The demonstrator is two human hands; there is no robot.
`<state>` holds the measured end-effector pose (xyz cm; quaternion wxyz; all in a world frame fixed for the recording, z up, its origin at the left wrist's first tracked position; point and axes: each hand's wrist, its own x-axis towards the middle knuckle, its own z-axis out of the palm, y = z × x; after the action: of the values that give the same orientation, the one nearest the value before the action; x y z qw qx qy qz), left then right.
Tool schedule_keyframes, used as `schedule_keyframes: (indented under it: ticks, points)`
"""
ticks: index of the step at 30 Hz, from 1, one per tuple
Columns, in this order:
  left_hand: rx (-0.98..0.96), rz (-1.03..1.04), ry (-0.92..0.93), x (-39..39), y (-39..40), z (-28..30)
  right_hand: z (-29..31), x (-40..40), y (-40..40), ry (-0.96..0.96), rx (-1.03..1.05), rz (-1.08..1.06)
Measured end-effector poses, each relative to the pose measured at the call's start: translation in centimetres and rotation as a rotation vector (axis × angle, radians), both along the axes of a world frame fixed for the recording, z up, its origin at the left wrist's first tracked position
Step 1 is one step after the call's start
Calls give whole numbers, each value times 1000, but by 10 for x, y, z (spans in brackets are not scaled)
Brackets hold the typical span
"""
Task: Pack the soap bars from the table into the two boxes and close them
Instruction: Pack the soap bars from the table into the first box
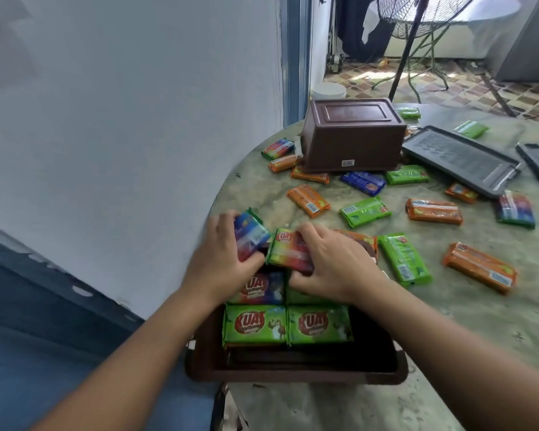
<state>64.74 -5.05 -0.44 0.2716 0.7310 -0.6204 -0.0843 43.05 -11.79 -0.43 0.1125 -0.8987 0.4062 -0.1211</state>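
An open brown box (293,373) sits at the table's near edge with several wrapped soap bars inside, two green ones (288,325) at the front. My left hand (221,262) grips a rainbow-coloured soap bar (250,233) tilted over the box's far left. My right hand (336,262) holds another rainbow bar (288,250) over the box's far side. A second brown box (352,135) stands upside down at the back. Many loose bars lie around, such as an orange one (308,200) and a green one (365,212).
Two dark grey lids (461,160) lie at the back right of the round table (479,321). A white wall is on the left. Beyond the table are a tiled floor and a standing fan (417,26).
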Motion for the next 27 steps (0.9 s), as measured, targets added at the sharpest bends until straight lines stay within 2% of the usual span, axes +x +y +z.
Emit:
schedule_keyframes:
  ticks: [2,5,8,12,18,21,27]
  points:
    - [38,-105,-2,-1,24,-11,-6,-13,17,18,32,13]
    - [71,-250,-99,4,50,-26,-13,-29,33,142,27,31]
    - [96,-309,-201,5,64,-33,-16,-41,42,248,-17,65]
    - [40,-370,-350,2,63,-39,-19,-44,45,290,-36,102]
    - [-32,-432,-388,1,59,-44,-22,-39,41,337,13,171]
    - [-110,-425,-330,-1,59,-42,-21,-39,40,331,20,172]
    - [-34,-403,-247,-2,60,-39,-21,-40,42,301,35,143]
